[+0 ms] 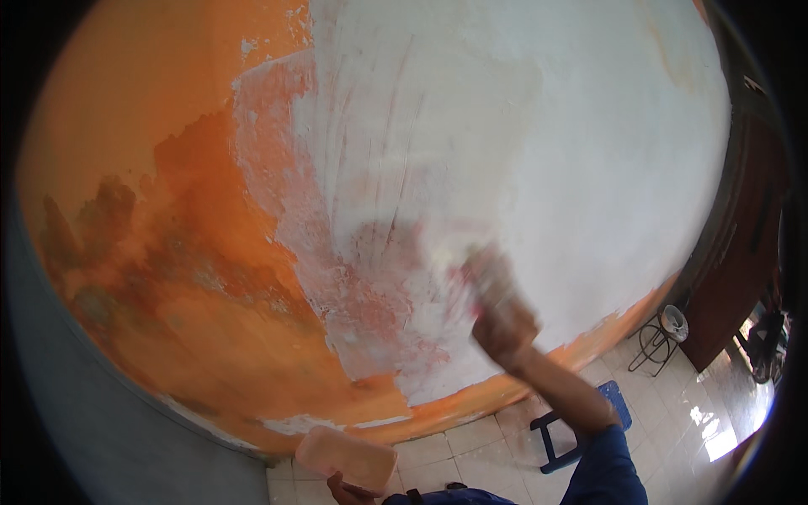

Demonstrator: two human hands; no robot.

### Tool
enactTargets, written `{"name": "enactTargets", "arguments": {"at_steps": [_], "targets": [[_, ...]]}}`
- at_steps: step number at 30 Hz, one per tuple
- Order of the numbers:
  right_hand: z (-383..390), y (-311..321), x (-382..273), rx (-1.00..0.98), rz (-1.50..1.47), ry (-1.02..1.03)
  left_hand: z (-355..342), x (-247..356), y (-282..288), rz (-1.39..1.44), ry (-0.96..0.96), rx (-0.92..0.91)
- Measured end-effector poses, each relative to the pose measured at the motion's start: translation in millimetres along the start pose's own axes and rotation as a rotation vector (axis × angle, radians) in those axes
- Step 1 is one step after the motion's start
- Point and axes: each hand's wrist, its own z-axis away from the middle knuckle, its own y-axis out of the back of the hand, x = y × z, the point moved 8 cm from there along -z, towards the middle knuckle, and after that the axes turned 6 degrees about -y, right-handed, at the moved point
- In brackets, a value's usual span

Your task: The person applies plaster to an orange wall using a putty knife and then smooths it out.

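Head view: stained orange wall (pixel 227 311); smeared white coat (pixel 606 168), ragged left edge, wide room rightward; tool (pixel 490 276) before it — too blurred to name — clenched in my neighbour's right hand (pixel 507 335); left hand (pixel 347 491) clasping a pink, round-cornered tray (pixel 349 457).

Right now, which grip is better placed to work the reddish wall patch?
Probably the right grip: raised near the reddish patch, holding a blurred tool. The left grip is low, holding a pinkish tray.

Before the wall (pixel 589 168), left to right: tray (pixel 349 454), stool (pixel 619 404), stand (pixel 656 347) (a container (pixel 673 321) on it).
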Motion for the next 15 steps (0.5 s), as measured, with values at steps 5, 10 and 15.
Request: {"name": "enactTargets", "arguments": {"at_steps": [5, 10, 15], "targets": [[-128, 59, 41, 0.503, 0.395, 0.083, -17, -10, 21, -0.118, -0.012, -0.087], [-98, -28, 40, 0.131, 0.188, 0.093, -11, -9, 21, -0.125, -0.034, -0.076], [58, -83, -29, -0.218, -0.022, 0.174, -26, -22, 41, -0.098, 0.005, -0.126]]}}
